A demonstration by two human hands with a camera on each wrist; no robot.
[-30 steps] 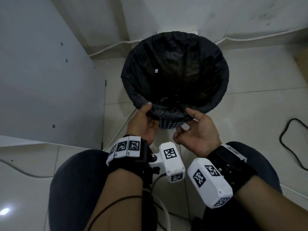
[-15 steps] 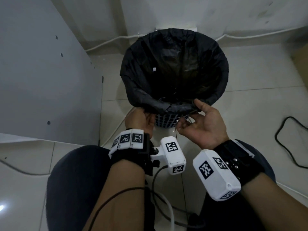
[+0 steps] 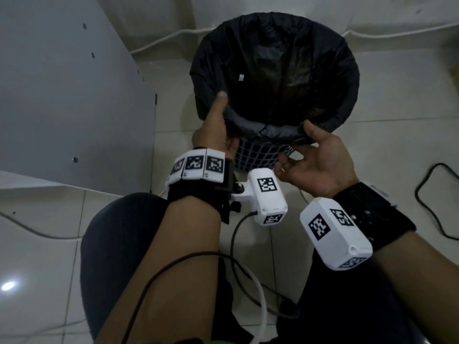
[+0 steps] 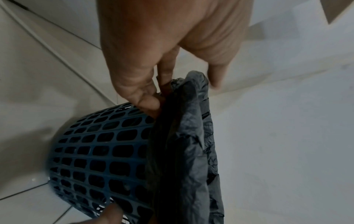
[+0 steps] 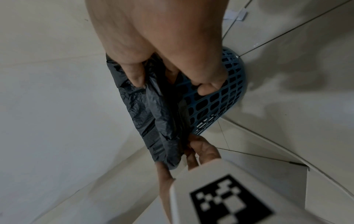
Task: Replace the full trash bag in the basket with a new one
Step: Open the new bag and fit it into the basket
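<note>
Trash bag (image 3: 274,68) rim now sits folded over the basket (image 3: 258,155); left hand (image 3: 216,135) and right hand (image 3: 320,157), pinching it, have slid apart, suggesting fitting is nearly done.

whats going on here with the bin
A person crouches over a blue plastic lattice basket lined with a black plastic trash bag whose edge is folded over the rim. The left hand and right hand each have a grip on the bag's folded edge at the near rim. The bag sits in the basket, not yet lifted out.
</note>
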